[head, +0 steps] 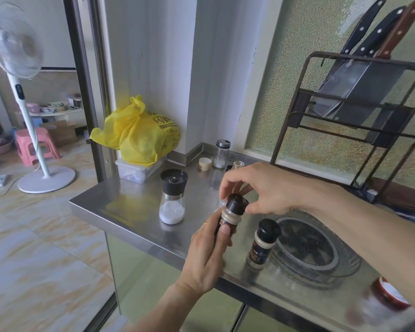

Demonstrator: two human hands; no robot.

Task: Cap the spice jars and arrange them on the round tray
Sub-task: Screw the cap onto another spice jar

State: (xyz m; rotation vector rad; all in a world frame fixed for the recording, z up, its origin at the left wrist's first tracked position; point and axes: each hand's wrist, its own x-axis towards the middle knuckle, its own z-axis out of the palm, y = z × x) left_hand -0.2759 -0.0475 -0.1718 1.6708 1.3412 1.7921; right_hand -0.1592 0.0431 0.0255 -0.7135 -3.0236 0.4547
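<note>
Fingers: the right hand (254, 188) pinches the black cap (237, 203) from above with thumb and fingertips closed around its rim; the left hand (209, 255) is wrapped around the body of the spice jar (228, 220), thumb pressed on its label.
Jar in hand: held in the air above the steel counter (134, 207), tilted slightly, cap seated on its neck; whether it is fully tight I cannot tell.
Done so far: a second spice jar (261, 245) stands capped, just beside the round tray (345, 264), not on it.
Tray: no jar visible on it.
Left to do: an open small jar (238, 164) stands at the back; a loose pale lid (205, 163) lies near the glass shaker (221, 154).
Grinder: the tall jar (172, 197) with white contents stands apart from the tray.
Progress: early, capping only partly done, arranging not begun.
</note>
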